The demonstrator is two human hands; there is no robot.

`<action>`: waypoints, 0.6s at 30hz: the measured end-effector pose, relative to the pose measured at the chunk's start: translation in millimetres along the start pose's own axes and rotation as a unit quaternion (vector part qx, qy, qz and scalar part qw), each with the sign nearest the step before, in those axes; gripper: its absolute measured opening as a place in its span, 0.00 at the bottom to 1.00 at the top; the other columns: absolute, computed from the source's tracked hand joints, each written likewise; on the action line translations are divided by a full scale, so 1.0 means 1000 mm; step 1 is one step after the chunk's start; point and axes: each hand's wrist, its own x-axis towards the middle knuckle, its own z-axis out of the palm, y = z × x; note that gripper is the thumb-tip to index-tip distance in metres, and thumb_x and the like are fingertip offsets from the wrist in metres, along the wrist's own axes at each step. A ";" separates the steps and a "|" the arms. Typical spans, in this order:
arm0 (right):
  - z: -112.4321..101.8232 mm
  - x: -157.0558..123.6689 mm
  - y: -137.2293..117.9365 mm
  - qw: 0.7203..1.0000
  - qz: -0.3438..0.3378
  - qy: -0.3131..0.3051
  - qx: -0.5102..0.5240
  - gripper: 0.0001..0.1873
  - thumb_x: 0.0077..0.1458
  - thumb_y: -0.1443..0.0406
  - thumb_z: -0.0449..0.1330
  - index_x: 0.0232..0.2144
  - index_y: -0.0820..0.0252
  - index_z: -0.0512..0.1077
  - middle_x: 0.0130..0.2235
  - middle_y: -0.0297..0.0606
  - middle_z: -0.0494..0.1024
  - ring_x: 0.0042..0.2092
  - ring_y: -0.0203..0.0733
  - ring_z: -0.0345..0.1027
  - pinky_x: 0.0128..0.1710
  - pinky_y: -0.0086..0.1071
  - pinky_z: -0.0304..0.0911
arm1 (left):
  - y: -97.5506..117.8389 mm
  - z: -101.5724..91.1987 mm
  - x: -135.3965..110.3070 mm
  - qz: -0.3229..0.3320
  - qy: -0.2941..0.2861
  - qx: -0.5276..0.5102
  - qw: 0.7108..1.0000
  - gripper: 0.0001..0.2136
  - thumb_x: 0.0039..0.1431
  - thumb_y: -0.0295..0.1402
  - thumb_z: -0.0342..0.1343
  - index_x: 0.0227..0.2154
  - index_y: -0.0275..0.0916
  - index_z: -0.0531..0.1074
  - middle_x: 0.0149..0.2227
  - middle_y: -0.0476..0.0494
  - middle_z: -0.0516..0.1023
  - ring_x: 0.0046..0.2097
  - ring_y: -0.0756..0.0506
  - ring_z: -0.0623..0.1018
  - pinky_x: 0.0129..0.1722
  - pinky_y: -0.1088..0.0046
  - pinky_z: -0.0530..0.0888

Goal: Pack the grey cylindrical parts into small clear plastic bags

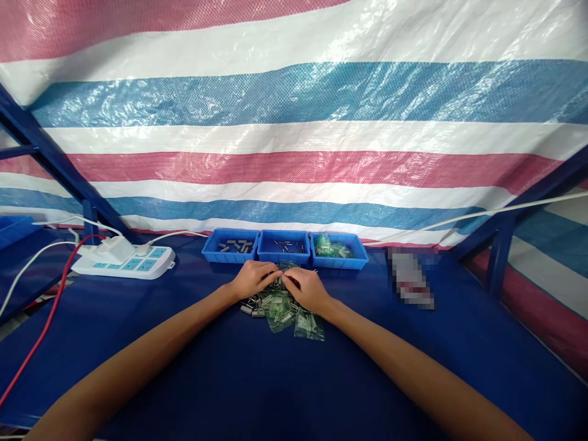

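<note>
My left hand (255, 279) and my right hand (309, 289) meet above a mixed pile on the blue table (220, 373). The fingertips of both are pinched close together, and what lies between them is too small and covered to make out. Below them, the pile holds small green-tinted clear plastic bags (278, 306) and short grey metal cylinders (246, 310), with thin metal pieces among them. One flat clear bag (309, 326) lies at the pile's near right edge.
Behind my hands stand three blue bins in a row: one with grey cylinders (236, 246), one with thin metal pieces (285, 247), one with green bags (333, 248). A white power strip (138, 263) with cables sits left. A blurred-out item (412, 278) lies right.
</note>
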 end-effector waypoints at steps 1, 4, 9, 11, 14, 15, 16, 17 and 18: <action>0.000 0.000 0.000 1.000 0.001 0.000 -0.003 0.13 0.62 0.67 0.48 0.26 0.60 0.65 0.25 0.35 0.68 0.27 0.36 0.62 0.29 0.28 0.54 | 0.000 0.000 0.000 0.000 -0.001 -0.001 1.000 0.13 0.65 0.36 0.45 0.31 0.35 0.70 0.25 0.48 0.72 0.26 0.52 0.71 0.27 0.78 0.62; 0.000 0.000 0.000 1.000 0.002 -0.002 -0.008 0.12 0.61 0.67 0.48 0.27 0.60 0.66 0.26 0.35 0.69 0.28 0.36 0.62 0.29 0.28 0.54 | 0.000 -0.001 0.000 -0.002 -0.002 0.001 1.000 0.13 0.65 0.36 0.44 0.31 0.35 0.70 0.25 0.48 0.71 0.26 0.52 0.71 0.27 0.78 0.62; -0.001 0.000 -0.001 1.000 0.008 -0.011 -0.018 0.10 0.61 0.67 0.49 0.29 0.61 0.68 0.28 0.36 0.71 0.29 0.36 0.64 0.30 0.27 0.55 | 0.001 -0.001 0.001 -0.008 -0.010 0.001 1.000 0.13 0.66 0.36 0.44 0.31 0.35 0.70 0.26 0.48 0.73 0.28 0.51 0.72 0.29 0.78 0.63; -0.001 0.001 -0.001 1.000 0.011 -0.012 -0.023 0.10 0.61 0.67 0.49 0.30 0.61 0.68 0.28 0.37 0.72 0.30 0.37 0.65 0.30 0.28 0.55 | 0.002 -0.001 0.001 -0.007 -0.011 0.003 1.000 0.14 0.66 0.36 0.44 0.31 0.35 0.71 0.26 0.47 0.73 0.28 0.51 0.72 0.29 0.78 0.63; -0.001 0.001 -0.001 1.000 0.010 -0.014 -0.023 0.09 0.60 0.67 0.50 0.30 0.61 0.69 0.29 0.37 0.73 0.30 0.37 0.66 0.31 0.28 0.55 | 0.002 -0.001 0.001 -0.005 -0.010 0.006 1.000 0.14 0.66 0.36 0.43 0.31 0.35 0.71 0.26 0.47 0.73 0.28 0.51 0.72 0.29 0.78 0.64; -0.001 0.001 -0.001 1.000 0.010 -0.014 -0.020 0.09 0.60 0.67 0.50 0.30 0.61 0.69 0.29 0.37 0.73 0.31 0.37 0.66 0.31 0.28 0.55 | 0.002 -0.001 0.001 -0.005 -0.009 0.006 1.000 0.14 0.66 0.36 0.43 0.31 0.35 0.71 0.26 0.47 0.73 0.28 0.51 0.72 0.29 0.78 0.64; -0.001 0.001 -0.001 1.000 0.010 -0.014 -0.018 0.09 0.60 0.67 0.50 0.30 0.61 0.69 0.29 0.37 0.73 0.31 0.37 0.66 0.31 0.28 0.55 | 0.002 -0.001 0.001 -0.005 -0.007 0.006 1.000 0.14 0.66 0.36 0.43 0.31 0.35 0.71 0.26 0.47 0.73 0.28 0.51 0.72 0.29 0.78 0.64; -0.001 0.001 -0.001 1.000 0.009 -0.014 -0.015 0.09 0.60 0.67 0.50 0.30 0.61 0.69 0.29 0.37 0.73 0.31 0.37 0.66 0.31 0.28 0.55 | 0.002 -0.001 0.001 -0.005 -0.006 0.005 1.000 0.14 0.66 0.36 0.43 0.31 0.35 0.71 0.26 0.47 0.73 0.28 0.51 0.72 0.29 0.78 0.64; -0.001 0.000 -0.001 1.000 0.009 -0.013 -0.013 0.09 0.60 0.67 0.50 0.30 0.61 0.69 0.29 0.37 0.73 0.31 0.37 0.66 0.31 0.27 0.55 | 0.002 -0.001 0.001 -0.006 -0.005 0.004 1.000 0.14 0.66 0.36 0.43 0.31 0.35 0.71 0.26 0.47 0.73 0.28 0.51 0.72 0.29 0.78 0.64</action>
